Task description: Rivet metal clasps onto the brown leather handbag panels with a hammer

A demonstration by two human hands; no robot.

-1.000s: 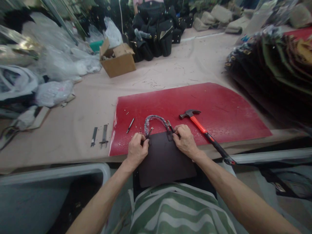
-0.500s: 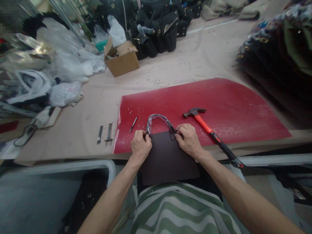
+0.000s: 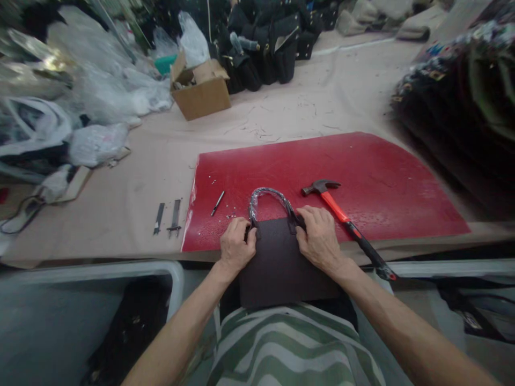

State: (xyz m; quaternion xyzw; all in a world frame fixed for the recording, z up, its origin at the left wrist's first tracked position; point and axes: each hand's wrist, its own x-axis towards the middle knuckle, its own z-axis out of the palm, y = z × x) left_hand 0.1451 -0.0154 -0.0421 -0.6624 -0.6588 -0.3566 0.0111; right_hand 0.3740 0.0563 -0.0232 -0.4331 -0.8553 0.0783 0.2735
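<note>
A dark brown leather panel (image 3: 281,262) lies over the table's near edge, half on the red mat (image 3: 362,177). A plastic-wrapped bag handle (image 3: 270,195) arches up from its top edge. My left hand (image 3: 236,246) is closed, pinching the handle's left end against the panel. My right hand (image 3: 319,238) presses with curled fingers on the handle's right end tab. A hammer (image 3: 344,220) with an orange and black grip lies just right of my right hand.
A small metal punch (image 3: 218,203) and loose rivets lie on the mat's left part. Two flat metal tools (image 3: 168,217) rest on the beige table. A cardboard box (image 3: 200,90), black bags (image 3: 265,48), plastic-wrapped goods (image 3: 80,102) and stacked panels (image 3: 462,91) surround the table.
The view has shifted slightly. Both hands stay on the handle ends at the panel's top edge, with the left hand closing tighter over the left end.
</note>
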